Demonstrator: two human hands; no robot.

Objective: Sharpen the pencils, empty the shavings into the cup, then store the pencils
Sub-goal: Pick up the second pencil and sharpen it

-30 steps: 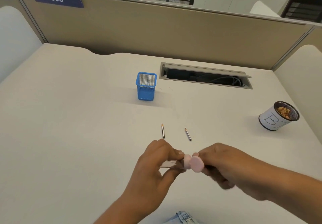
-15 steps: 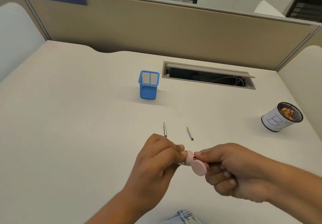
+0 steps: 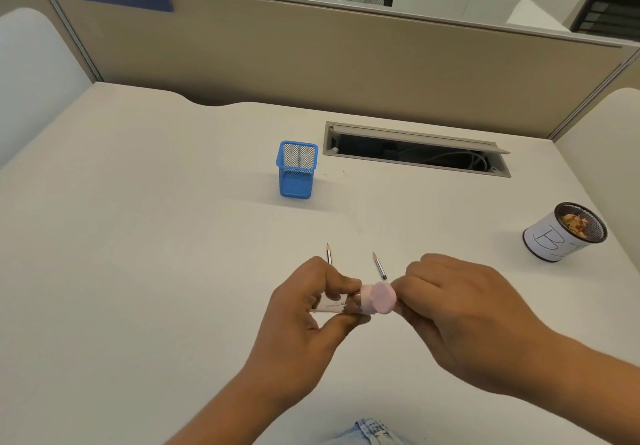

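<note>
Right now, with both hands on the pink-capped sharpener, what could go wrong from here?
1. The pink-capped pale sharpener, gripped by the left hand and pinched at its cap by the right hand, sits over the white desk, well away from the white-wrapped mesh cup of shavings; opening it here could spill shavings.
2. Two short dark pencils lie loose just beyond the knuckles; a hand could knock them.

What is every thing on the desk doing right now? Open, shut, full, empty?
Pink sharpener, held between both hands above the desk.
Left hand, grips its clear body.
Right hand, pinches its pink cap.
Left pencil, lies on desk, tip sharp.
Right pencil, lies on desk, tip sharp.
Blue holder, upright, no pencils inside.
Cup, upright, shavings inside.
Desk hatch, lid open.
</note>
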